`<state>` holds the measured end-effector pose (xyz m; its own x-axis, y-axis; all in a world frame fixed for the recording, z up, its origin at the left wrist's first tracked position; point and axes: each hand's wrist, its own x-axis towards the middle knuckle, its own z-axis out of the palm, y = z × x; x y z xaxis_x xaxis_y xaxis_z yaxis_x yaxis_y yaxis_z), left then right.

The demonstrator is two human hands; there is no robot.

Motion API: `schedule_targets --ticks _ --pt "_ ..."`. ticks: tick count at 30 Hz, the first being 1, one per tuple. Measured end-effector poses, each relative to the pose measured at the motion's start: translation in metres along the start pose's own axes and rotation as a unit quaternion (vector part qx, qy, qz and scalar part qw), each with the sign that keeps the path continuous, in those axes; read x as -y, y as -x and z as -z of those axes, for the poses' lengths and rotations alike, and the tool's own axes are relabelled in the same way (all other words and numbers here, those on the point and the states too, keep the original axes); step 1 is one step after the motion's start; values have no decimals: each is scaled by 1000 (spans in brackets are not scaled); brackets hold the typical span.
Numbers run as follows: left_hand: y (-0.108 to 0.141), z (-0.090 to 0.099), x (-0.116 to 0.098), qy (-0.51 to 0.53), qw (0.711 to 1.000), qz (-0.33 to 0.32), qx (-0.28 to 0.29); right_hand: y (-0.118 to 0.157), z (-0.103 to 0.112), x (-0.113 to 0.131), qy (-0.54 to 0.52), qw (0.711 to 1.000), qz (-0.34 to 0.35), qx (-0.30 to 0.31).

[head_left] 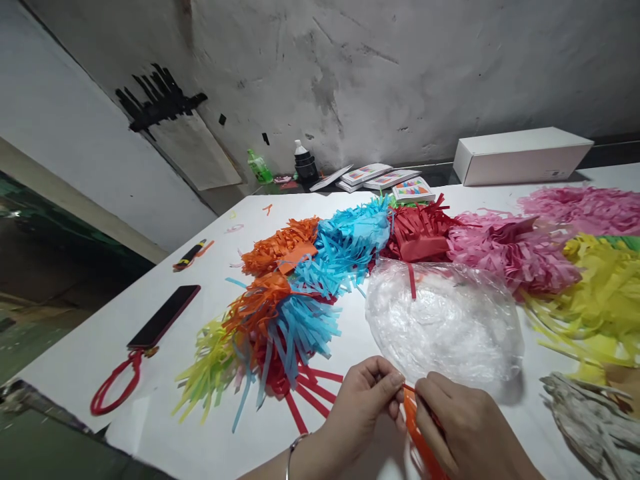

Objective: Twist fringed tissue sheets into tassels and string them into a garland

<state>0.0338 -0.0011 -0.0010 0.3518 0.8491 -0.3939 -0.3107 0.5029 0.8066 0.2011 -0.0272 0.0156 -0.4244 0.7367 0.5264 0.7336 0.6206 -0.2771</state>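
My left hand (367,400) pinches the upper end of an orange tissue paper strip (414,427) between thumb and fingers. Close against it on the right, my right hand (460,423) has its fingers closed around the same strip, which hangs down toward the bottom edge. Just beyond both hands lies a roundish bundle of clear plastic (445,320) with a thin red strip on it. Left of my hands rests a fringed paper garland in red, blue, orange and yellow-green (280,320), its red ends (315,393) spread near my left wrist.
Fringed paper piles in blue (353,233), red (420,230), pink (515,247) and yellow (605,293) cross the white table (165,400). A phone (165,317) and a cutter (190,255) lie left. A white box (520,157), printed cards (367,173) and bottles (305,163) line the wall.
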Motion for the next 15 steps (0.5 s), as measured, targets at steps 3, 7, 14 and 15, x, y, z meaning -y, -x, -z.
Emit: schedule_targets --ticks 3,7,14,15 --pt "2 -1 2 -27 1000 -4 -2 2 3 -1 -19 999 -20 26" --pt "3 0 2 -59 998 -22 7 2 4 0 -65 996 -40 39" --pt "3 3 0 -85 996 -23 33 2 0 0 -87 994 -59 44" --pt "3 3 -1 -90 995 -24 36 3 0 0 -95 992 -62 51"
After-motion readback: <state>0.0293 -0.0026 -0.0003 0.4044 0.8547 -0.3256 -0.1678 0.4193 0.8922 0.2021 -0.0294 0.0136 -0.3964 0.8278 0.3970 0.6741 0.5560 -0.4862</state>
